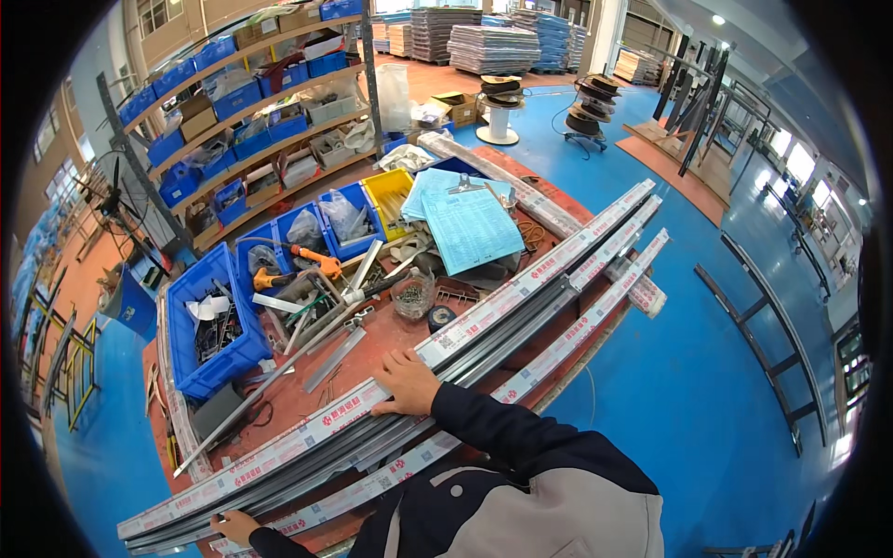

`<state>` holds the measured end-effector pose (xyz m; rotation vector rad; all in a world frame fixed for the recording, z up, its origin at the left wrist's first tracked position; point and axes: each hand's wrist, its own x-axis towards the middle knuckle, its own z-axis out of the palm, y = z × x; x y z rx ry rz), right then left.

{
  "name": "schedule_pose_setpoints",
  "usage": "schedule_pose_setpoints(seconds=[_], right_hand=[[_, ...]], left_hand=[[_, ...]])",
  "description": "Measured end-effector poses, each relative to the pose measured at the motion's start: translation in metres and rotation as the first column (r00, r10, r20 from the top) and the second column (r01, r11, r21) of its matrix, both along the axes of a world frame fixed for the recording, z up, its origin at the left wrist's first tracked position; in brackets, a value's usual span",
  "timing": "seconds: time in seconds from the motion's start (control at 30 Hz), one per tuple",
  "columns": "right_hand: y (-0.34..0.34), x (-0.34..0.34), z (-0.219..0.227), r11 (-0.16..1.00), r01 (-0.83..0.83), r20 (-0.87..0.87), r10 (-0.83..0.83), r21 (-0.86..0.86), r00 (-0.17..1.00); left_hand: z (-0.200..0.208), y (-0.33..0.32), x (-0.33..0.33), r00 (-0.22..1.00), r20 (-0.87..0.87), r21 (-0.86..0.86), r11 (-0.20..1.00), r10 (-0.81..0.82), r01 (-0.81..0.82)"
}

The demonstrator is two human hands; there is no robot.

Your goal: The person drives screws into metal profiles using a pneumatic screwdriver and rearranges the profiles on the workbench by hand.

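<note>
Several long grey metal profiles [521,321], some covered in white printed protective film, lie side by side diagonally across a red workbench [349,372]. My right hand [409,383] is closed over the far film-covered profile [321,420] near its middle, fingers over the far edge and thumb on the near side. Close to the left end of the bundle, my left hand [237,527] grips the near edge of the profiles with curled fingers; part of it is hidden. Nearer my body lies another film-covered profile [521,379], apart from the bundle.
Blue bins [209,358] of hardware, a yellow bin [389,197], an orange-handled tool [316,260], a tub of screws [412,298] and a clipboard with blue papers [470,228] crowd the bench's far side. Shelving [242,130] stands behind. Profile ends overhang the bench.
</note>
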<state>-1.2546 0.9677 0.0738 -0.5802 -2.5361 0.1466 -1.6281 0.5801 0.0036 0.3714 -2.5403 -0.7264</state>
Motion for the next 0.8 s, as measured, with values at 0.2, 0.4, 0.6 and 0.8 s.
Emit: schedule_pose_setpoints(seconds=[0.2, 0.4, 0.6, 0.8], right_hand=[[0.000, 0.003, 0.004, 1.000, -0.004, -0.031, 0.004, -0.013, 1.000], [-0.021, 0.032, 0.006, 0.999, -0.037, -0.180, 0.033, -0.019, 0.983], [-0.046, 0.131, -0.018, 0.993, -0.085, -0.143, 0.073, -0.083, 0.987], [-0.014, 0.210, -0.001, 0.973, 0.193, 0.042, -0.189, -0.126, 0.981]], left_hand=[[0.011, 0.008, 0.008, 0.999, 0.034, 0.039, 0.999, 0.018, -0.019], [0.004, -0.005, 0.017, 0.997, -0.057, 0.200, 0.978, -0.046, 0.057], [0.002, -0.005, 0.083, 0.964, -0.146, 0.476, 0.839, -0.221, 0.265], [-0.030, 0.014, 0.173, 0.897, -0.313, 0.355, 0.838, -0.312, 0.415]])
